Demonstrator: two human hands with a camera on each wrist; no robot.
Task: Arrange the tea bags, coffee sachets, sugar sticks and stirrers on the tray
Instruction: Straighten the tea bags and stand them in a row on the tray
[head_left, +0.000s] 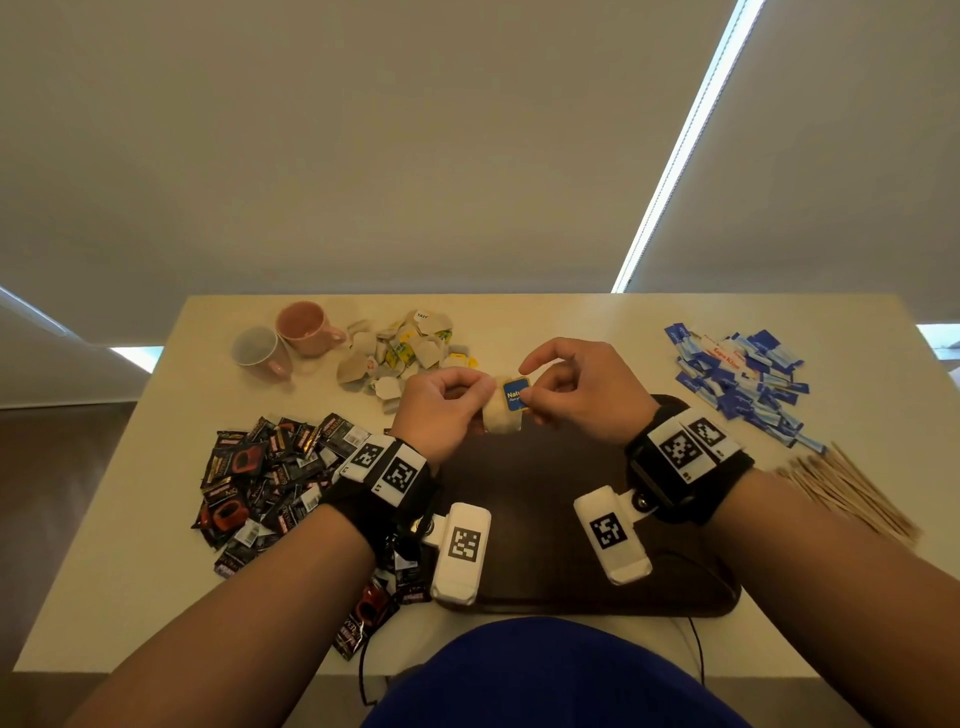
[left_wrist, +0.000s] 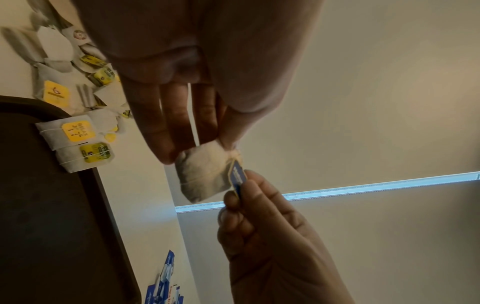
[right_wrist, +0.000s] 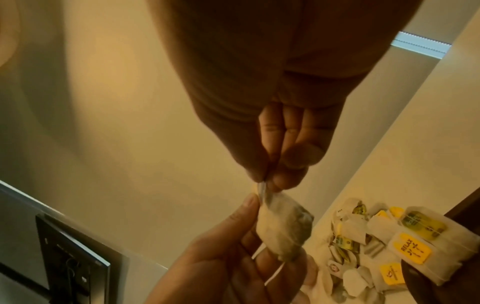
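Both hands are raised over the far edge of the dark brown tray (head_left: 675, 597). My left hand (head_left: 447, 402) pinches a pale tea bag (head_left: 500, 413) (left_wrist: 205, 170) (right_wrist: 283, 230) by its top. My right hand (head_left: 566, 382) pinches that bag's blue paper tag (head_left: 516, 394) (left_wrist: 237, 178). Two tea bags with yellow tags (left_wrist: 75, 142) (right_wrist: 415, 244) lie on the tray's far edge. A loose heap of tea bags (head_left: 405, 348) sits behind the hands. Black coffee sachets (head_left: 265, 478) are piled at the left, blue sugar sticks (head_left: 743, 374) at the right, wooden stirrers (head_left: 852, 488) in front of those.
Two pink mugs (head_left: 291, 338) lie tipped on the cream table (head_left: 156, 545) at the far left, next to the tea bag heap. A few coffee sachets (head_left: 374, 608) lie by the tray's near left corner. A dark cable (head_left: 698, 649) hangs over the table's front edge.
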